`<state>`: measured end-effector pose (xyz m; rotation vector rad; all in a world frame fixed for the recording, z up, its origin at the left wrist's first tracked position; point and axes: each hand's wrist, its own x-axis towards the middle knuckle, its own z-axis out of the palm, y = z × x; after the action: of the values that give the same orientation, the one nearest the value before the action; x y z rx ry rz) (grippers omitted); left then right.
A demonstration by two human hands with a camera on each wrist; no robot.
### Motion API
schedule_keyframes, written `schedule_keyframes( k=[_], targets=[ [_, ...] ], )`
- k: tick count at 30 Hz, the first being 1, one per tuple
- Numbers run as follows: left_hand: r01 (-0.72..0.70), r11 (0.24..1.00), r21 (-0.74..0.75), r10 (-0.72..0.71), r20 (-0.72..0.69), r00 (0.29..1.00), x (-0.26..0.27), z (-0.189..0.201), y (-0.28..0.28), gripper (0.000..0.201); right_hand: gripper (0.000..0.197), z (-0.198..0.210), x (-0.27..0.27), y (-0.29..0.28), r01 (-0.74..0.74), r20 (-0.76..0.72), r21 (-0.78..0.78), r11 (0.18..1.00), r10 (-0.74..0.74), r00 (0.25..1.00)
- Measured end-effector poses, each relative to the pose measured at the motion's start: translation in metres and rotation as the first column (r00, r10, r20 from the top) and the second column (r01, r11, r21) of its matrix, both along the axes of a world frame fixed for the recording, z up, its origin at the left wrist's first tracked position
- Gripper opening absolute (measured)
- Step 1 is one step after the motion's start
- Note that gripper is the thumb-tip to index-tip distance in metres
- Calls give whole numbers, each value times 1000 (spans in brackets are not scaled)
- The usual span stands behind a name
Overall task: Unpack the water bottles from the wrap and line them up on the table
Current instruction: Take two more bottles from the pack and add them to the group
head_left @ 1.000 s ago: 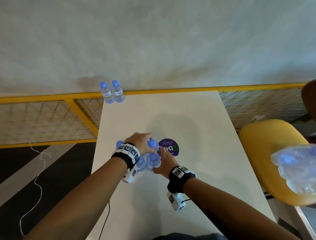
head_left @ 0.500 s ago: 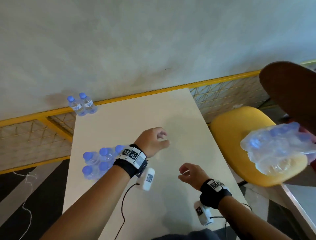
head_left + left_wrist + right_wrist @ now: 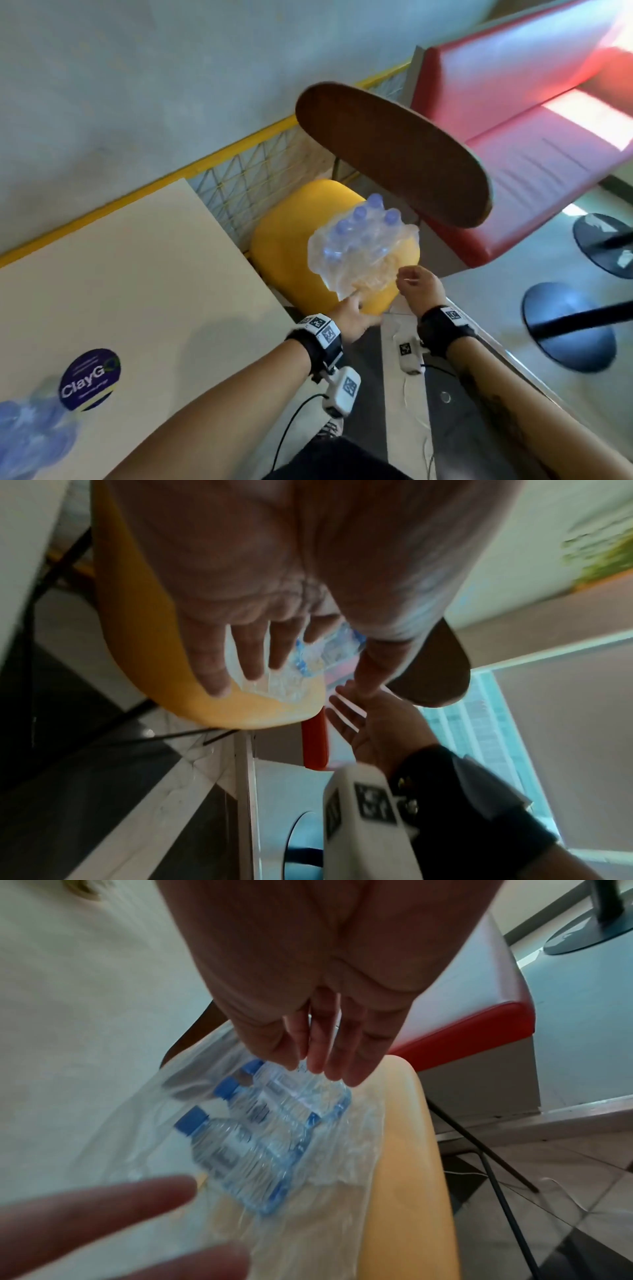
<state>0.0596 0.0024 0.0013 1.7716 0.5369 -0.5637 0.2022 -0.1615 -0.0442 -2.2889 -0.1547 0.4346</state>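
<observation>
A pack of water bottles point(image 3: 363, 246) with blue caps, still in crumpled clear wrap, lies on the yellow chair seat point(image 3: 284, 246) right of the table. My left hand point(image 3: 352, 308) reaches to the pack's near edge with straight, spread fingers point(image 3: 246, 666) touching the wrap point(image 3: 308, 658). My right hand point(image 3: 411, 277) hovers at the pack's right side, fingers point(image 3: 352, 1069) extended just over a bottle point(image 3: 246, 1139), holding nothing. Several unwrapped bottles point(image 3: 30, 435) stand blurred on the white table point(image 3: 137, 274) at the lower left.
The chair's dark brown backrest point(image 3: 394, 154) rises right behind the pack. Beyond it a red bench point(image 3: 531, 120) runs along the right. Two black round table bases point(image 3: 565, 329) sit on the floor at right. A yellow mesh rail point(image 3: 219, 154) borders the table's far edge.
Both hands have left the bottles on the table and swung right to the wrapped pack on the yellow chair. The head view has turned right with them.
</observation>
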Motion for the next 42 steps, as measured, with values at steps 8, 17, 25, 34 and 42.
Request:
schedule_keyframes(
  k=[8,17,25,34,42],
  targets=[
    [-401,891,215,418,-37,908,101,-26,2,42,38,-36,93,57,-119,-67,-74,990,115,991],
    [-229,837,497,288,-44,957,143,-49,48,55,84,-54,116,75,-80,-23,2,997,80,997],
    [-78,789,609,145,-61,988,145,-46,55,47,53,-33,112,55,-318,98,-57,946,322,942],
    [107,895,434,-238,260,936,89,-9,23,73,50,7,77,-11,-422,60,-111,900,430,901],
    [-37,878,477,-211,456,865,-34,33,54,60,41,40,-29,-17,-565,188,-40,824,562,806]
  ],
)
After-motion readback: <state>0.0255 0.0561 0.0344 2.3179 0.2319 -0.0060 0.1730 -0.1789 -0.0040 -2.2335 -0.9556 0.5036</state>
